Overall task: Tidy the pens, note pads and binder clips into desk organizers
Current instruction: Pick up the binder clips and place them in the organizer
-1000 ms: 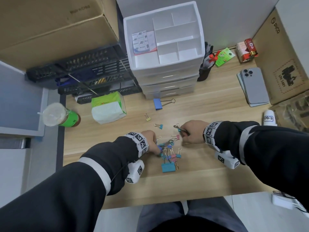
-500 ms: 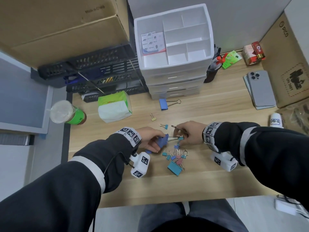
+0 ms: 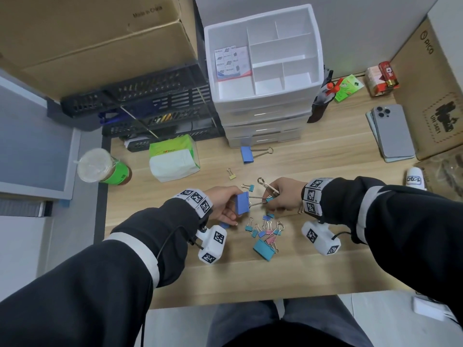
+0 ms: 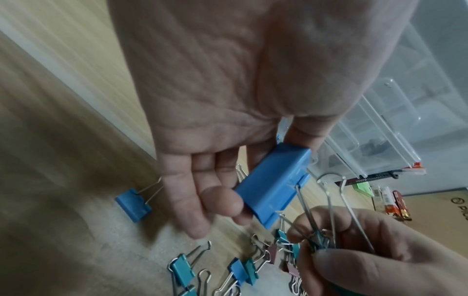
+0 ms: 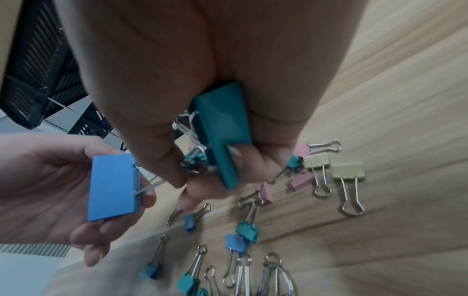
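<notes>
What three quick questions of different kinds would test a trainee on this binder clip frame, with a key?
1. True or false: the left hand holds the big blue clip clear of the desk.
2. Multiple choice: the note pads lie in the white organizer's A) left compartment, B) front right compartment, C) bottom drawer.
3. Fill in: the right hand grips a big ____ clip in its palm.

Key: 1 true. 2 A. 3 teal.
</notes>
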